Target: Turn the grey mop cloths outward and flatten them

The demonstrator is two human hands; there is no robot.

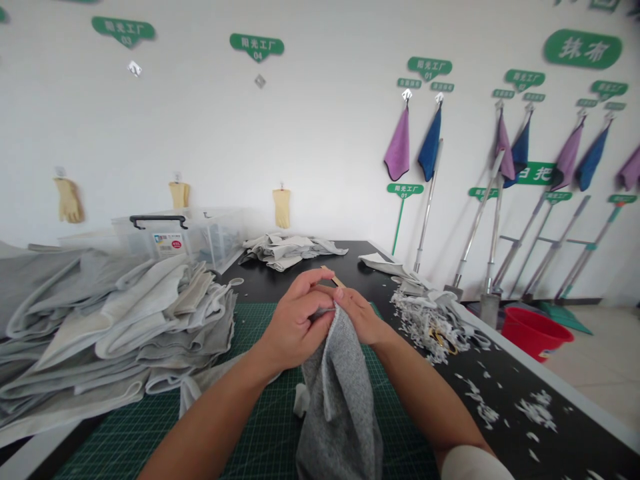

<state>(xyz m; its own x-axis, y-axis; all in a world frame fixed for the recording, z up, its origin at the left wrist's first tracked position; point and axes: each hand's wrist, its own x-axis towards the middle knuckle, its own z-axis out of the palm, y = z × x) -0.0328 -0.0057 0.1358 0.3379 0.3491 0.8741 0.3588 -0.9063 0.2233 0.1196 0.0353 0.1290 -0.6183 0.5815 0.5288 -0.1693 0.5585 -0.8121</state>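
Both hands meet at the top of a folded piece of grey felt-like fabric (345, 393), which hangs down toward me over the green cutting mat (260, 433). My left hand (303, 320) is closed, its thumb and fingers pinching the fabric's upper edge. From the other side, my right hand (357, 313) pinches the same edge, with its fingers partly hidden behind the cloth and the left hand. A thin wooden-looking strip (333, 275) shows just behind the fingertips; whether a hand touches it I cannot tell.
A large pile of grey fabric pieces (115, 320) lies at left, before a clear plastic box (170, 233). Another fabric stack (290, 250) lies at the back. Scraps with yellow-handled scissors (443, 341) cover the table's right side. A red bucket (535, 332) stands on the floor.
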